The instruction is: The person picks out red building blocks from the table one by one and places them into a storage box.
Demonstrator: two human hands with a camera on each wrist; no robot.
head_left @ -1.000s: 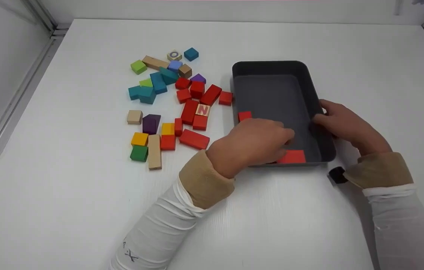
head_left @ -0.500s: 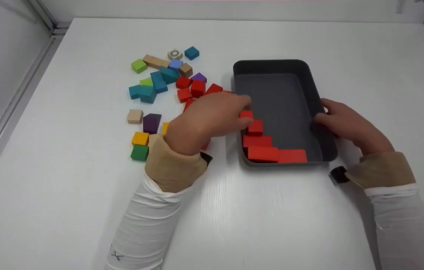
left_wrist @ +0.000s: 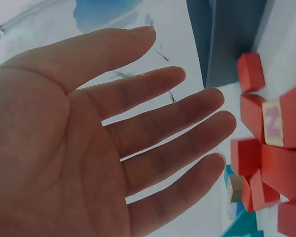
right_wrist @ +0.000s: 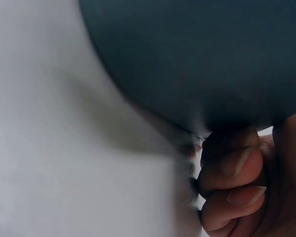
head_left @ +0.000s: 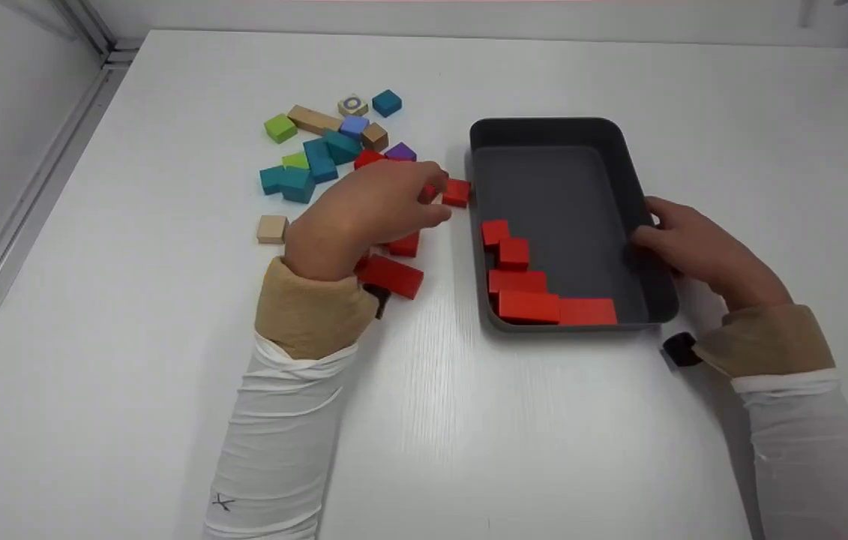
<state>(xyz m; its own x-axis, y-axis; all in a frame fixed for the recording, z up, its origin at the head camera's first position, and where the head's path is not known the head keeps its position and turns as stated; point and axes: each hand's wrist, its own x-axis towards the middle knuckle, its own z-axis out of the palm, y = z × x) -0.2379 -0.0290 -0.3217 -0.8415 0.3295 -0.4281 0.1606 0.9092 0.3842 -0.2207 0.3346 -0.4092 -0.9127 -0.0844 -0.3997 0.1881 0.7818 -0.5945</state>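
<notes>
My left hand (head_left: pixel 364 214) hovers over the red blocks left of the tray, fingers spread and nothing in them. The left wrist view shows its palm and straight fingers, with red blocks (left_wrist: pixel 283 170) and a letter-N block (left_wrist: pixel 273 122) beyond the fingertips. A long red block (head_left: pixel 394 276) lies near that wrist, and a small red block (head_left: pixel 456 193) sits by the tray's left wall. My right hand (head_left: pixel 712 251) grips the right wall of the dark grey tray (head_left: pixel 543 187), thumb inside. Several red blocks (head_left: pixel 528 306) lie along the tray's left and near sides.
Farther left are teal blocks (head_left: pixel 298 184), a lime green block (head_left: pixel 280 128), a wooden plank (head_left: pixel 313 119), a blue block (head_left: pixel 387 103) and a plain wooden block (head_left: pixel 272 229). A white wall (head_left: pixel 438 15) stands behind the white table (head_left: pixel 424 435).
My left hand has moved left from over the tray to above the red blocks on the table, uncovering the blocks in the tray. My right hand keeps its grip on the tray.
</notes>
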